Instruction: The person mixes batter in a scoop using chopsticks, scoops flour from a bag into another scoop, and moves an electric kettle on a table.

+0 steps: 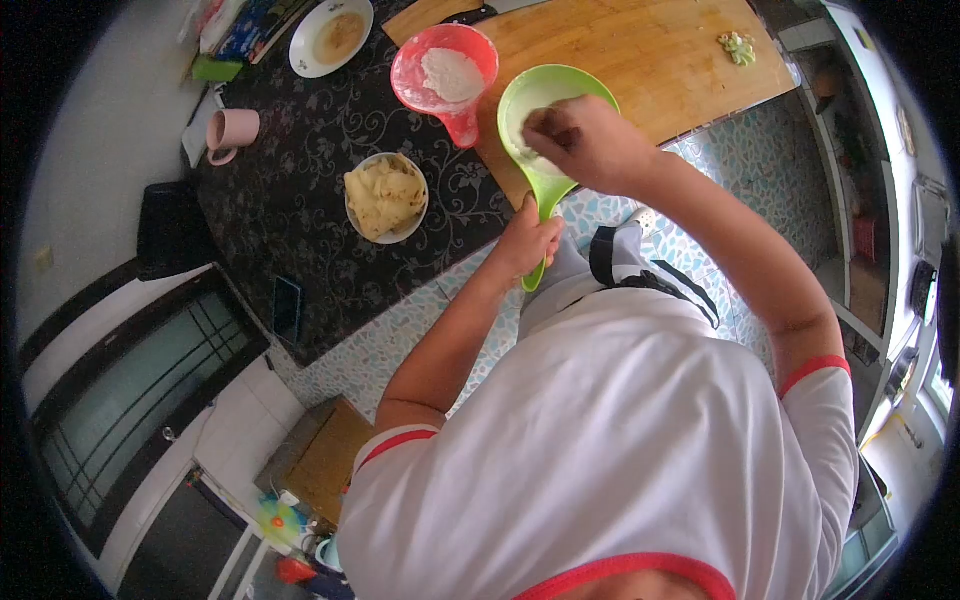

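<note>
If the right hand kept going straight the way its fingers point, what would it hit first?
Most likely the green scoop, on the left side of its bowl. Depth is unclear: if the right hand sits above the rim, it could pass over toward the red scoop.

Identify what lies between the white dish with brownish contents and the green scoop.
In the head view, a red scoop holding white powder lies between the white dish and the green scoop.

A pink mug (pixel 235 128) and a dark phone (pixel 287 308) rest on the black floral-patterned tablecloth (pixel 295 185).
</note>
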Tool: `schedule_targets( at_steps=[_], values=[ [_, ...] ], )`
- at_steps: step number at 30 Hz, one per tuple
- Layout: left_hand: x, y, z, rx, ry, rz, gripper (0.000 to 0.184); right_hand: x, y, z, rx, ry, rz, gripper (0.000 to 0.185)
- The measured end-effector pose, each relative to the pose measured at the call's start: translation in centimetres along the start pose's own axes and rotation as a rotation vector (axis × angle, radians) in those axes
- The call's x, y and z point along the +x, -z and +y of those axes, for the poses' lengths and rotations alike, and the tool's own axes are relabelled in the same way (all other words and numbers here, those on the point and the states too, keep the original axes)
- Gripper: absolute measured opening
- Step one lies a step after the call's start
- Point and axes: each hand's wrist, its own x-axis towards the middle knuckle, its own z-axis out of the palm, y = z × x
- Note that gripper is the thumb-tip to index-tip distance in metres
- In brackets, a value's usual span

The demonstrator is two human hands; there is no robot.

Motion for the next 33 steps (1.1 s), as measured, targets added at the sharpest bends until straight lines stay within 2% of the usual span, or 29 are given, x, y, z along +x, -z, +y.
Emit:
schedule_targets(
  at_steps=[2, 3, 4, 6, 10, 12, 13, 16, 19, 23, 24, 26, 29, 32, 33],
  values=[
    [-0.1, 0.0, 0.2, 0.032, -0.008, -0.001, 0.038, -0.2, 0.5, 1.7, -0.041, -0.099, -0.06, 0.03],
    [-0.1, 0.1, 0.2, 0.049, -0.01, -0.001, 0.037, 0.5, 1.0, 1.6, -0.104, -0.334, -0.099, 0.027],
    [0.0, 0.1, 0.1, 0.049, -0.024, 0.0, 0.037, 0.9, 0.9, 2.3, -0.077, -0.338, -0.012, 0.027],
    [0.5, 0.2, -0.3, 0.048, -0.055, 0.002, 0.037, 2.0, 0.2, 2.7, -0.091, -0.106, 0.223, 0.037],
    [0.3, 0.1, -0.4, 0.01, -0.033, 0.012, 0.034, 1.8, -0.6, 2.3, 0.178, -0.234, 0.18, 0.034],
    [0.2, 0.0, 0.0, 0.018, -0.006, 0.014, 0.03, -0.4, -0.6, 2.0, 0.306, -0.24, 0.129, 0.032],
    [0.2, 0.0, -0.1, 0.024, -0.017, 0.016, 0.03, -1.7, 0.4, 0.5, 0.349, -0.312, 0.08, 0.027],
    [0.6, 0.2, -0.6, 0.034, -0.054, 0.014, 0.03, -4.7, 1.7, 1.8, 0.47, -0.369, 0.026, 0.023],
    [0.8, 0.4, -1.3, 0.021, -0.076, -0.006, 0.031, -5.9, 3.3, 3.8, 0.383, -0.269, 0.079, 0.02],
    [0.7, 0.0, -0.9, -0.016, -0.055, -0.004, 0.03, -5.2, 2.3, 2.3, 0.497, -0.398, 0.069, 0.02],
    [0.7, -0.1, -0.8, -0.031, -0.037, -0.001, 0.029, -5.2, 1.7, 1.5, 0.418, -0.384, -0.008, 0.018],
    [0.4, -0.5, -0.6, -0.043, -0.023, 0.025, 0.027, -4.7, 0.4, -0.8, 0.301, -0.191, 0.028, 0.016],
    [0.4, -0.6, -0.4, -0.032, -0.012, 0.038, 0.025, -3.0, -1.3, -1.2, 0.013, -0.027, 0.13, 0.01],
    [0.3, -0.8, 0.0, -0.048, -0.015, 0.06, 0.024, -3.1, -2.1, -0.3, 0.272, -0.032, 0.229, 0.01],
    [0.1, -0.9, 0.0, -0.061, -0.013, 0.07, 0.024, -3.7, -1.5, -0.8, 0.271, -0.049, 0.184, 0.011]
  ],
)
